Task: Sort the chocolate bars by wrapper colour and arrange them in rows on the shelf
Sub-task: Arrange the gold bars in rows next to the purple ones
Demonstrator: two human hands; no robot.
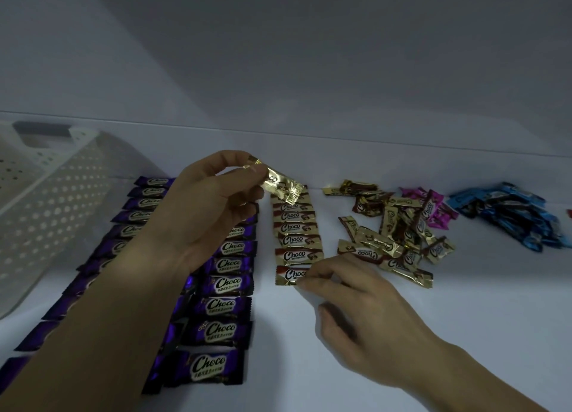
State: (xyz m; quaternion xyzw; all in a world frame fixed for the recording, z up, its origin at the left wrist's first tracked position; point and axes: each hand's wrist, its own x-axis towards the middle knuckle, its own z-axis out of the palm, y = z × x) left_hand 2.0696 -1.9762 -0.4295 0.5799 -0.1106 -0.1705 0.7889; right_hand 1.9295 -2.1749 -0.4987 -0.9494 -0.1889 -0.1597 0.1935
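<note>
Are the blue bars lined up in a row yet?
No, the blue bars lie in a loose heap at the right end of the shelf.

Gold bar (281, 185) between left fingers (230, 164)

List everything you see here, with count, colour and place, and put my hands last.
Shelf: one, white, under everything.
Basket: one, white perforated, far left.
Purple bars: many, purple, rows at left.
Gold row: several bars, gold, centre.
Gold heap: many bars, gold, right of row.
Pink bars: few, pink, behind gold heap.
Blue bars: many, blue, far right.
Left hand: one, holds gold bar above row.
Right hand: one, pinches nearest bar of row.
</note>
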